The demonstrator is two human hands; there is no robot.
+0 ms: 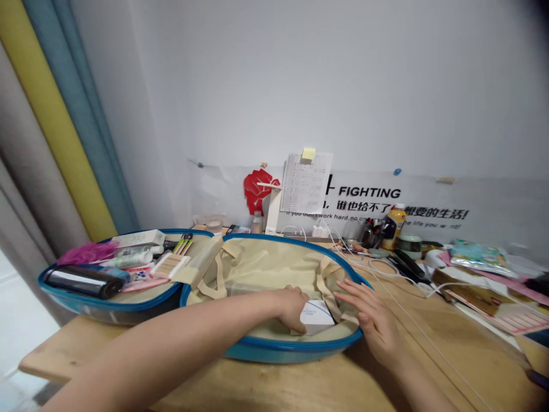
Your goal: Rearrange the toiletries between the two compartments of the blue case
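- I'm viewing a blue-rimmed open travel case's left half (112, 309), holding a black cylindrical case (81, 282) and a fluffy pink puff (88, 253).
- I'm seeing the left hand (291, 308) touching a small white box with a blue line (316, 316), which is lying in the case's beige-lined right half (274, 269); I can't tell whether it's clamped.
- I'm seeing the right hand (371, 320) spread open, apart from the left, just beside the box.
- I'm noting white cables (386, 269) running across the wooden surface (472, 355).
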